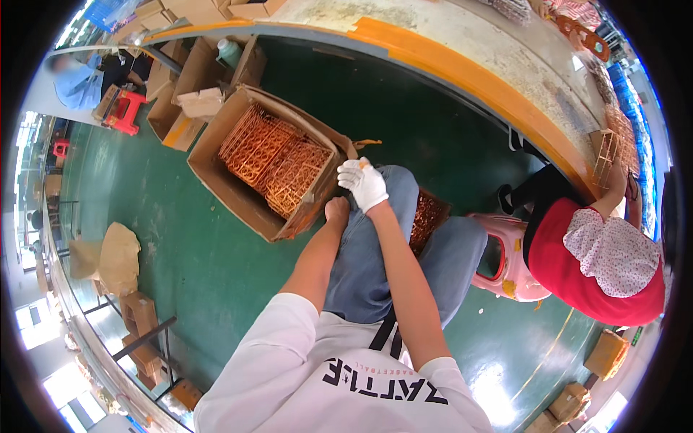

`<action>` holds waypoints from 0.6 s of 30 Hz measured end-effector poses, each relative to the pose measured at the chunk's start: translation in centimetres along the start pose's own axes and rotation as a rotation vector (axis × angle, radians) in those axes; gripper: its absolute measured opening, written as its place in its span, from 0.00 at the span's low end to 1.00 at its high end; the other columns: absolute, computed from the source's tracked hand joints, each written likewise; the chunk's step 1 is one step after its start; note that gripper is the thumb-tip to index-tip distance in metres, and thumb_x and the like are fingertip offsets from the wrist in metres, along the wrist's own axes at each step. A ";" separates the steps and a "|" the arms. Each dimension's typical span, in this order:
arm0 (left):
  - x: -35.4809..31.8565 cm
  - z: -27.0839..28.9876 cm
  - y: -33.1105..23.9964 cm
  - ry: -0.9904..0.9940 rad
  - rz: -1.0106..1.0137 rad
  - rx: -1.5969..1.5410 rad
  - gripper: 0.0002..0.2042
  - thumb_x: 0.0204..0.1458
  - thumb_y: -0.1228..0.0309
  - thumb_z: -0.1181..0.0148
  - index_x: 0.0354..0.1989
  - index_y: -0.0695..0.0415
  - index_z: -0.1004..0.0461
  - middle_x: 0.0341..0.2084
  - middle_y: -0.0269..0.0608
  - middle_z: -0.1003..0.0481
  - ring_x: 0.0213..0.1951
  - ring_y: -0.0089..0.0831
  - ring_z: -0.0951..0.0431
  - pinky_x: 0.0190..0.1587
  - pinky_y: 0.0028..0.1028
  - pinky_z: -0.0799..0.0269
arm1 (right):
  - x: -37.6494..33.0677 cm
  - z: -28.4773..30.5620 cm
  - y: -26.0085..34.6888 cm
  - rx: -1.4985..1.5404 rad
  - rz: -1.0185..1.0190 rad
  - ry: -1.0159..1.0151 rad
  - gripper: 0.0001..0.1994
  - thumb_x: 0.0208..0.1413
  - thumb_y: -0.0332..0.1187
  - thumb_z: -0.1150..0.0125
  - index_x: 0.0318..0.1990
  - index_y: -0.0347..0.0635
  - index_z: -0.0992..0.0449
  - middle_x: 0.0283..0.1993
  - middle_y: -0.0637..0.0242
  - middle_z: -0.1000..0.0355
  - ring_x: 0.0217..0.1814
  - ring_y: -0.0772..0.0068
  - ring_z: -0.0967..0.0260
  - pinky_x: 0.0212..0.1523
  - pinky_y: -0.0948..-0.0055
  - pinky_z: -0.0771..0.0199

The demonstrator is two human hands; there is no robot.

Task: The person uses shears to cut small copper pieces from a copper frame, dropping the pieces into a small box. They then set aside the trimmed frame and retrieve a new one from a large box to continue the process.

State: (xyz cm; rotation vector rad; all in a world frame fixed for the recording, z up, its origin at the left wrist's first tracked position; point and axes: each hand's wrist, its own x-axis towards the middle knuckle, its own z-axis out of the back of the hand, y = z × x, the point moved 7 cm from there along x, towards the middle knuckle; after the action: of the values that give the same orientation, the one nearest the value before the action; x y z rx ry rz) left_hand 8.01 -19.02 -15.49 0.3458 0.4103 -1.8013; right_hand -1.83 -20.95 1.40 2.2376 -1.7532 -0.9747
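An open cardboard box (216,180) stands on the floor in front of me, filled with stacked copper-coloured wire pieces (274,159) with ring shapes. My left hand (337,210) is bare and closed, close against the box's near right side by my knee. A white glove covers my right hand (363,185). Its fingers are curled at the box's right corner, just beyond the left hand. Whether either hand grips the cardboard or something small, I cannot make out. More copper-coloured pieces (426,222) lie in a container between my legs, partly hidden.
A long workbench (476,54) with an orange edge curves across the far side. On the right, a person in a red apron (577,267) works at it beside a pink stool (505,252). Behind the box stand other cartons (195,94). A red stool (128,112) is at far left.
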 end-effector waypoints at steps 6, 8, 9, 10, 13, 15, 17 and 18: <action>-4.4 -3.9 3.3 0.450 0.666 -1.343 0.07 0.54 0.71 0.50 0.38 0.58 0.27 0.36 0.47 0.24 0.37 0.38 0.22 0.38 0.36 0.24 | -0.6 0.6 0.3 0.057 0.007 0.002 0.23 0.64 0.47 0.63 0.43 0.34 0.30 0.41 0.53 0.27 0.39 0.61 0.29 0.43 0.66 0.27; -3.8 -5.3 4.7 0.237 0.654 -2.314 0.08 0.54 0.68 0.48 0.39 0.54 0.27 0.33 0.41 0.24 0.38 0.35 0.23 0.42 0.35 0.25 | -0.7 -0.6 0.0 0.035 -0.019 -0.023 0.22 0.64 0.47 0.63 0.43 0.34 0.29 0.40 0.53 0.27 0.38 0.62 0.29 0.43 0.65 0.27; -4.1 -5.7 5.1 0.030 0.834 -2.371 0.08 0.55 0.69 0.48 0.42 0.53 0.28 0.38 0.36 0.24 0.43 0.33 0.25 0.47 0.34 0.28 | -0.7 -0.3 0.1 -0.012 -0.011 -0.049 0.22 0.64 0.46 0.62 0.43 0.34 0.29 0.40 0.53 0.27 0.38 0.62 0.29 0.42 0.65 0.27; -4.2 -5.6 4.9 0.045 0.838 -2.366 0.08 0.55 0.69 0.48 0.42 0.53 0.28 0.38 0.36 0.24 0.43 0.33 0.25 0.47 0.34 0.28 | -0.6 -0.1 0.2 -0.059 -0.005 -0.073 0.22 0.64 0.46 0.62 0.43 0.34 0.29 0.40 0.53 0.27 0.38 0.63 0.28 0.42 0.65 0.27; -4.6 -5.0 5.2 0.004 0.814 -2.579 0.08 0.56 0.70 0.48 0.44 0.52 0.29 0.42 0.35 0.25 0.46 0.32 0.27 0.50 0.34 0.30 | -0.6 0.1 0.0 -0.056 -0.017 -0.088 0.21 0.63 0.46 0.61 0.42 0.35 0.29 0.38 0.55 0.26 0.36 0.63 0.28 0.40 0.66 0.26; -4.3 -4.3 5.4 -0.015 0.752 -2.630 0.08 0.55 0.71 0.47 0.44 0.52 0.28 0.43 0.35 0.25 0.45 0.32 0.26 0.49 0.32 0.28 | -0.4 0.1 0.0 -0.069 -0.019 -0.090 0.21 0.63 0.46 0.61 0.42 0.35 0.29 0.38 0.55 0.26 0.36 0.64 0.28 0.39 0.67 0.26; -4.4 -4.6 5.4 0.022 0.871 -2.635 0.09 0.55 0.69 0.46 0.43 0.52 0.28 0.42 0.35 0.25 0.44 0.32 0.26 0.47 0.31 0.27 | -0.4 0.3 0.0 -0.081 -0.028 -0.113 0.21 0.64 0.45 0.61 0.42 0.35 0.28 0.37 0.55 0.26 0.35 0.64 0.27 0.39 0.67 0.26; -4.6 -5.1 5.3 0.059 0.988 -2.636 0.09 0.55 0.68 0.44 0.43 0.53 0.28 0.40 0.35 0.25 0.43 0.32 0.25 0.45 0.30 0.26 | -0.4 0.3 0.0 -0.082 -0.028 -0.114 0.21 0.64 0.45 0.61 0.42 0.35 0.28 0.37 0.55 0.26 0.35 0.64 0.27 0.39 0.67 0.26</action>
State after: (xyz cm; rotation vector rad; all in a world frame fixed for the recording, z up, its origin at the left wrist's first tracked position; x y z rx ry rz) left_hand 14.42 -14.09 -18.51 -1.0748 1.7047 0.5920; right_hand -2.04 -20.53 1.33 2.2026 -1.6966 -1.1800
